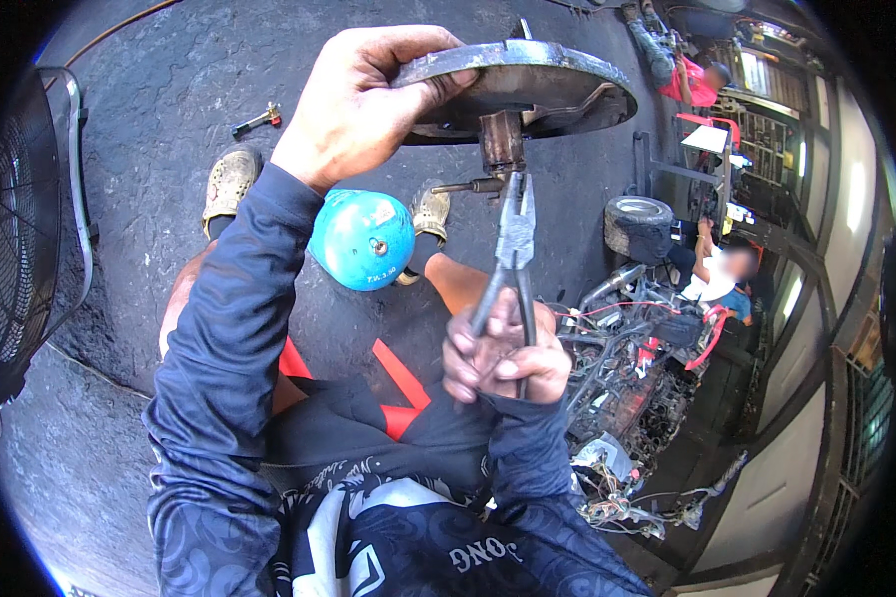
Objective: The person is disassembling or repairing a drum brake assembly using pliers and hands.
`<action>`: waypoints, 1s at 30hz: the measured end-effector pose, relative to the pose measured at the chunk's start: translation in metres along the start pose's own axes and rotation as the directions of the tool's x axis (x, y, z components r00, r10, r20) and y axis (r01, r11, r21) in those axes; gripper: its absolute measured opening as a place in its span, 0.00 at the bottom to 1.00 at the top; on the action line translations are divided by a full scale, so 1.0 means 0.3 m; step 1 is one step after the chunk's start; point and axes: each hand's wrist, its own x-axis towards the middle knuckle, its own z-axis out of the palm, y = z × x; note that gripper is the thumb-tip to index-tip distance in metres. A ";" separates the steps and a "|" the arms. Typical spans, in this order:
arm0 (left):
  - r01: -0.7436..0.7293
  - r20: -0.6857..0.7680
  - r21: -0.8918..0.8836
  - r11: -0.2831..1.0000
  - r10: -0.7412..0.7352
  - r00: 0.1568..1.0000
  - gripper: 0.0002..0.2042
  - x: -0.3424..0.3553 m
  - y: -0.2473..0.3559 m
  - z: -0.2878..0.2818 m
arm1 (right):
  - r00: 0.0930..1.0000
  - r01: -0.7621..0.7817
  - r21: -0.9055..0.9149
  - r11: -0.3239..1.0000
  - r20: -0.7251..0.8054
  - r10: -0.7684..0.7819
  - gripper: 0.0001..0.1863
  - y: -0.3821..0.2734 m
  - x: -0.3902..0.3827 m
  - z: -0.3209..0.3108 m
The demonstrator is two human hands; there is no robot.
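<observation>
My left hand (353, 104) is closed on the rim of a round, dark metal plate (558, 80), thumb inside and fingers outside. The plate is tilted, its hollow side toward me. From its middle juts a brownish metal block (502, 139) with a thin metal pin (468, 186) sticking out to the left at its lower end. Below it, my right hand (503, 353) is wrapped round the handles of a pair of pliers (515, 234), which points upward. The jaws are at the block's lower end; whether they grip it I cannot tell.
A blue gas canister (361, 239) stands between my feet. Beyond it lies a small brass-and-black fitting (257, 120). A large fan (15, 219) is at the left. Right of me are tangled wiring and parts (627, 368) and a wheel (639, 229). Two people (689, 85) are farther right.
</observation>
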 end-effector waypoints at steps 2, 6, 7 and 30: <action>-0.029 -0.039 -0.013 0.999 0.029 0.999 0.06 0.000 0.007 0.006 | 0.966 0.073 -0.277 0.958 -0.220 -0.137 0.26 0.021 -0.001 0.029; 0.015 -0.040 -0.037 0.999 -0.016 0.999 0.06 0.007 0.012 0.005 | 0.997 0.031 -0.094 0.995 -0.062 -0.037 0.24 0.002 0.001 0.029; -0.004 -0.013 -0.019 1.000 0.004 1.000 0.07 0.006 0.003 0.004 | 0.998 0.030 -0.095 0.995 -0.060 -0.036 0.24 -0.002 -0.002 0.032; -0.002 0.014 -0.005 1.000 0.002 1.000 0.08 -0.001 -0.002 0.003 | 0.983 0.014 -0.157 0.987 -0.179 -0.043 0.24 0.004 -0.019 0.043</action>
